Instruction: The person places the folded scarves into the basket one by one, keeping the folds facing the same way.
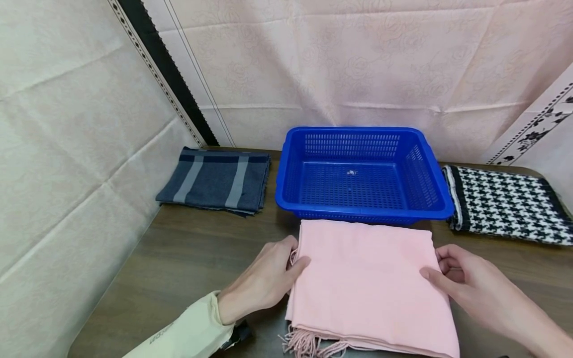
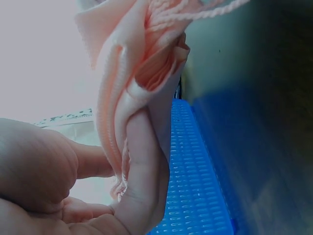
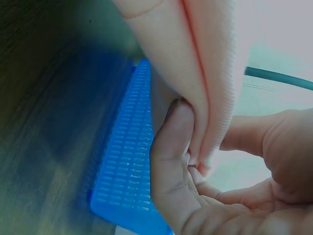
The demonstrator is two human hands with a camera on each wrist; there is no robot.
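A folded pink scarf [image 1: 364, 283] with twisted fringe along its near left edge is held in front of the basket. My left hand [image 1: 268, 273] pinches its left side, thumb on top and fingers underneath. On the opposite side my right hand [image 1: 479, 288] grips the right edge the same way. In the left wrist view the scarf's folded layers [image 2: 146, 73] hang over the fingers. The right wrist view shows the layered edge [image 3: 205, 88] between thumb and curled fingers. Just beyond the scarf stands a blue plastic basket [image 1: 362, 215] with perforated walls.
A folded dark blue scarf with grey stripes [image 1: 212, 179] lies left of the basket. To its right rests a folded black-and-white houndstooth scarf [image 1: 515, 204]. Pale cloth [image 1: 358, 64] hangs behind the wooden table [image 1: 179, 278] and on its left side.
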